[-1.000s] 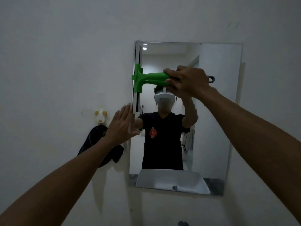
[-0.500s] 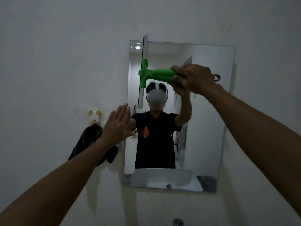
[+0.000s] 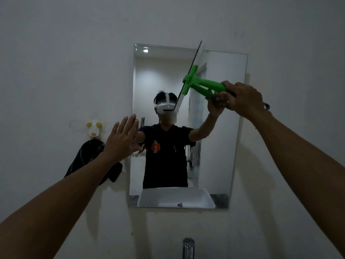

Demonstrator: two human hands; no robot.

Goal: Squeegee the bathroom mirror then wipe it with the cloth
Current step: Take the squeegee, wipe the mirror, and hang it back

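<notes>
**Green squeegee tilted across upper right of mirror**

Green plastic forms the handle and T-shaped head of the squeegee (image 3: 203, 86), which carries a long, narrow pale blade with a dark edge. The blade runs at a slant: its top end pokes just above the upper edge of the frameless rectangular wall mirror (image 3: 220, 139), and its lower end sits nearer the mirror's middle. A small dark loop shows at the handle's far end (past the wrist).

Against the frame half a second earlier, the blade has travelled from the mirror's left portion, where it stood upright, to the right-of-centre portion, and it now leans. The handle, level before, now slopes down to the right. The left hand keeps much the same pose and place.

The right hand (image 3: 244, 99) grips the handle with fingers curled round it, to the right of and below the blade. The left hand (image 3: 122, 140) is held flat with straight fingers at the mirror's left edge, well apart from the squeegee; contact with the glass cannot be confirmed.

A dark cloth (image 3: 85, 156) hangs from a small white and yellow wall hook (image 3: 93, 130) left of the mirror, partly behind the left forearm. A chrome tap (image 3: 188, 247) shows at the bottom edge.
</notes>
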